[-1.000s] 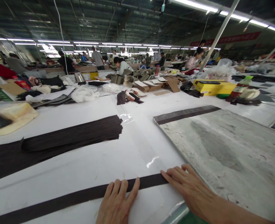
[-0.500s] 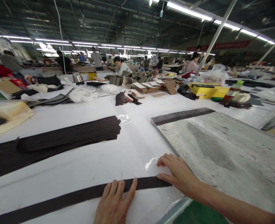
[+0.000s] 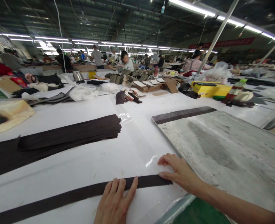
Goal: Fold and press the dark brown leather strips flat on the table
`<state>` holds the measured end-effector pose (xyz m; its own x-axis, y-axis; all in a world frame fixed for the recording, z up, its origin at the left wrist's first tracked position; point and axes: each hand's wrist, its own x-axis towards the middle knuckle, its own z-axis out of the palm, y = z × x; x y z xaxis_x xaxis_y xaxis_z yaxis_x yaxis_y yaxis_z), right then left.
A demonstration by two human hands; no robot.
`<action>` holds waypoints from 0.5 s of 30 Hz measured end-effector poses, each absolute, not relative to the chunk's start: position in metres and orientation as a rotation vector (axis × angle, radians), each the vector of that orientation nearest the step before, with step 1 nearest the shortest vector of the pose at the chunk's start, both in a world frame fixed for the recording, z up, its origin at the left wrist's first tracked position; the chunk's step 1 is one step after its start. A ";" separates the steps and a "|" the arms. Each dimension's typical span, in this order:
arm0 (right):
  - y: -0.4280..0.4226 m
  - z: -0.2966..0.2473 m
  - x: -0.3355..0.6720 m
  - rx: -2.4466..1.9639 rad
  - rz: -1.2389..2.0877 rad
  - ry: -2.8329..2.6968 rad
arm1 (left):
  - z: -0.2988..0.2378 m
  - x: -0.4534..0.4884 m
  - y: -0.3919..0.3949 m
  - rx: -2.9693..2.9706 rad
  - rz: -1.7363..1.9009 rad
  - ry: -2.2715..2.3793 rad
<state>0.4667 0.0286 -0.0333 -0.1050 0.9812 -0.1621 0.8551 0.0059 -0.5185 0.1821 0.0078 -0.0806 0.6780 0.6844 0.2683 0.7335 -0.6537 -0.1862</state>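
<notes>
A long dark brown fabric strip lies across the near edge of the white table. My left hand rests flat on the strip, fingers stretched out and together. My right hand sits at the strip's right end, fingers curled, thumb and fingertips pinching that end against the table. A thick pile of the same dark strips lies farther back on the left.
A grey stained board with one dark strip along its far edge lies on the right. Clear tape runs down the table's middle. Cardboard pieces, fabric scraps, a yellow box and seated people fill the far side.
My right hand has shifted from lying flat over the strip's end to curling its fingers at that end. The left hand has barely moved.
</notes>
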 end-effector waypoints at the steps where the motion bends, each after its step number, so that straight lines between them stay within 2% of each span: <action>1: 0.029 -0.035 0.468 -1.918 0.748 -2.030 | -0.081 0.182 0.007 -2.617 -0.256 -1.145; 6: 0.029 -0.037 0.477 -1.715 0.781 -2.013 | -0.078 0.185 0.006 -2.669 -0.267 -1.195; 10: 0.020 -0.040 0.447 -1.474 0.290 -2.248 | -0.069 0.189 0.002 -2.625 -0.335 -1.298; 13: 0.017 -0.057 0.414 -1.176 -0.080 -2.413 | -0.072 0.195 -0.002 -2.601 -0.554 -1.312; 15: 0.019 -0.076 0.401 -1.008 -0.207 -2.475 | -0.082 0.196 -0.002 -2.488 -0.740 -1.404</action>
